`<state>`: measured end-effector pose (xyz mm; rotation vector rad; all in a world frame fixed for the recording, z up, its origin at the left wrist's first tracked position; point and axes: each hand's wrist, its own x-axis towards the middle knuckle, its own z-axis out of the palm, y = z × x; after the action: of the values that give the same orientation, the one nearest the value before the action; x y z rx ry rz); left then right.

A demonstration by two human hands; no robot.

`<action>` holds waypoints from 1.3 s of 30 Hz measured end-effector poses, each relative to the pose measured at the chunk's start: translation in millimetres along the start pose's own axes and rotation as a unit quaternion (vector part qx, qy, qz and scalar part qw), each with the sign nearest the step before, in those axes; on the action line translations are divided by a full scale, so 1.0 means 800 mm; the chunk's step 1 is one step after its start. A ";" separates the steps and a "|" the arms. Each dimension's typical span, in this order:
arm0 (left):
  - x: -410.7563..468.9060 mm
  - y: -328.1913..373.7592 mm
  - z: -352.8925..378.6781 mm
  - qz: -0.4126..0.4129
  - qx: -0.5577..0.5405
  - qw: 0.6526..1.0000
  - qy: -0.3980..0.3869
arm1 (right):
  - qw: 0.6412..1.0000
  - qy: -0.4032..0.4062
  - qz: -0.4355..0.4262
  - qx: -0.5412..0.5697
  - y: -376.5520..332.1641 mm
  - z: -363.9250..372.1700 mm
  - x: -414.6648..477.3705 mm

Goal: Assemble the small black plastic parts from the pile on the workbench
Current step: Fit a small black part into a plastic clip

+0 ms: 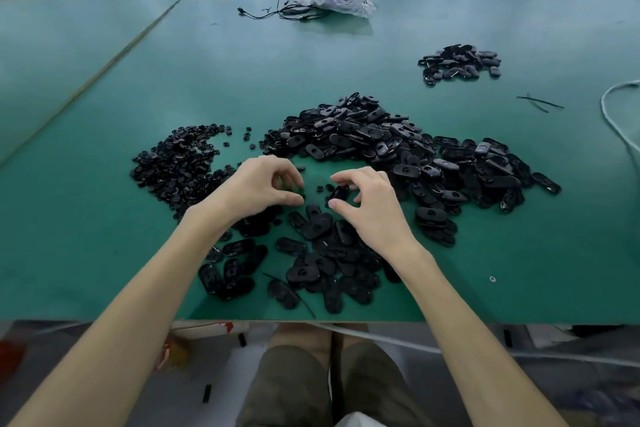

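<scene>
Black oval part (341, 192) pinched by right hand (367, 204).

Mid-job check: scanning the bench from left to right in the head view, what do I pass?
Round-parts pile → left hand → right hand, gripping an oval part → small far pile → black ties → white cable. The big oval pile overlaps the hands, so it is omitted.

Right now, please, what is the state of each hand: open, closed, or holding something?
Left hand: fingers curled; whether it pinches something cannot be told.
Right hand: pinches an oval black part.
</scene>
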<state>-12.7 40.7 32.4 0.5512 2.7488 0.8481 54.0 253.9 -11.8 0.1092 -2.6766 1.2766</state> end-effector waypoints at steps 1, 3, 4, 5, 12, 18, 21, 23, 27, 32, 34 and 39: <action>-0.001 0.001 0.004 0.000 0.005 1.000 0.005 | 1.000 0.002 0.001 0.000 0.000 0.000 0.000; -0.003 0.001 0.010 0.008 0.009 1.000 0.018 | 1.000 0.005 0.001 0.004 0.000 0.000 -0.001; -0.004 0.001 0.011 0.010 0.009 1.000 0.022 | 1.000 0.007 -0.001 0.006 -0.001 0.000 -0.001; -0.005 0.001 0.012 0.011 0.012 1.000 0.027 | 1.000 0.013 -0.002 0.008 -0.002 0.000 -0.002; -0.006 -0.002 0.021 0.016 -0.005 0.996 0.084 | 0.997 0.058 0.012 0.042 -0.004 -0.002 -0.005; -0.004 0.035 0.042 0.039 -0.197 0.968 0.153 | 0.976 0.142 0.062 0.152 0.001 -0.009 -0.003; -0.002 0.053 0.057 0.055 -0.258 0.951 0.162 | 0.965 0.167 0.085 0.185 0.003 -0.012 -0.003; 0.001 0.060 0.068 0.050 -0.276 0.944 0.173 | 0.962 0.166 0.091 0.198 0.004 -0.011 -0.003; 0.002 0.066 0.088 0.035 -0.293 0.933 0.206 | 0.953 0.164 0.102 0.232 0.004 -0.010 -0.002; -0.001 0.062 0.097 0.026 -0.313 0.919 0.239 | 0.946 0.160 0.102 0.261 0.004 -0.009 -0.002; -0.001 0.062 0.098 0.029 -0.316 0.917 0.241 | 0.944 0.158 0.106 0.270 0.005 -0.009 -0.002; -0.002 0.060 0.098 0.029 -0.352 0.906 0.232 | 0.937 0.146 0.119 0.293 0.006 -0.010 -0.004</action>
<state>26.6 115.9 -3.7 0.3032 2.5008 2.0817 57.3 263.2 -11.4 -0.3149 -2.0349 1.9552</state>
